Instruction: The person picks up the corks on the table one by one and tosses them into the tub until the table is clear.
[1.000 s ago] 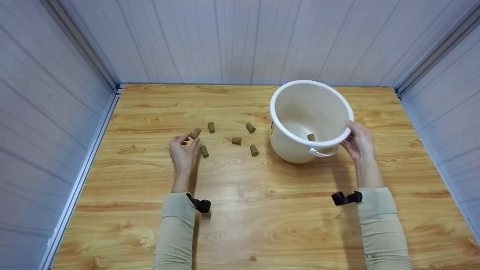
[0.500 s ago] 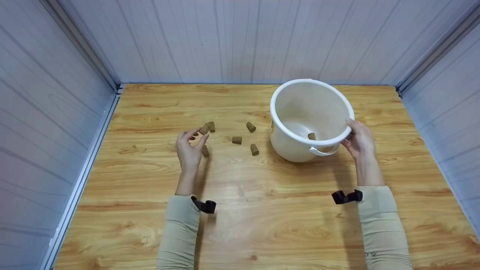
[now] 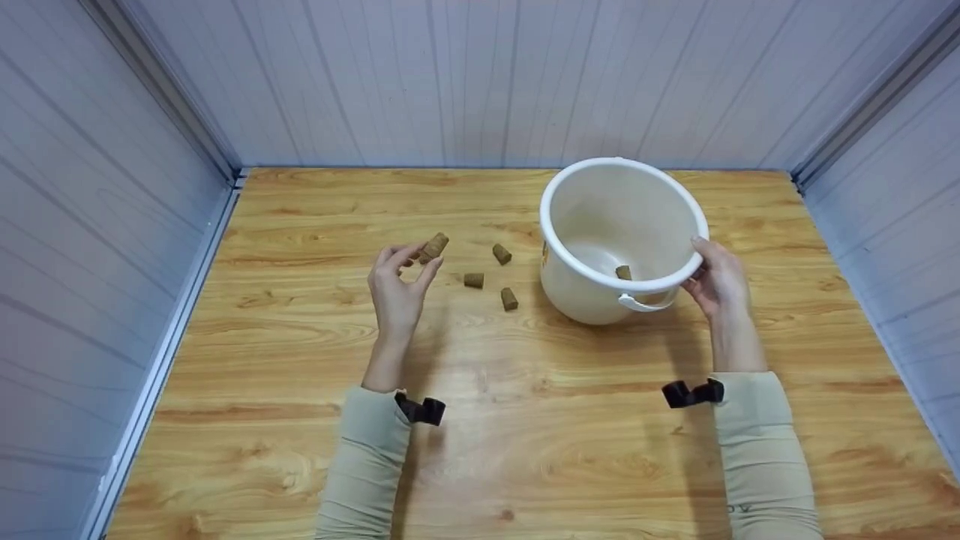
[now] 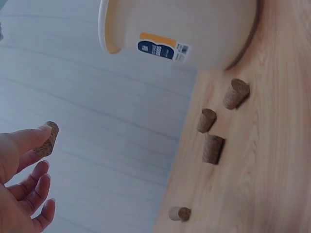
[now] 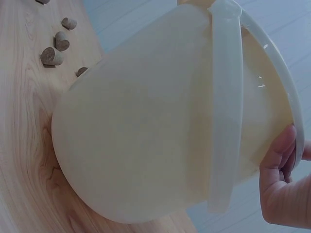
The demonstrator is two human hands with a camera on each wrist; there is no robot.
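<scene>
My left hand (image 3: 397,292) pinches a tapered cork stopper (image 4: 47,141) between thumb and fingertips, raised over the left part of the table. In the left wrist view the other fingers hang loosely curled below it. My right hand (image 3: 724,281) grips the rim of a cream plastic bucket (image 5: 131,121), thumb over the edge, with the bucket leaning slightly. Inside it, near the bottom, lies one cork (image 3: 623,272). Between left hand and bucket several corks rest on the wood, among them a cork (image 3: 473,280) and a cork (image 3: 509,299). The left hand hides part of the table.
The bucket's white handle (image 5: 226,107) hangs down on the near side, and a label (image 4: 163,47) is stuck on its wall. White panel walls (image 3: 480,82) enclose the wooden table (image 3: 555,450) at the back and both sides.
My left hand has lifted the pinched cork and carried it to the right, toward the bucket, passing over other corks. The right hand and the bucket have barely moved.
</scene>
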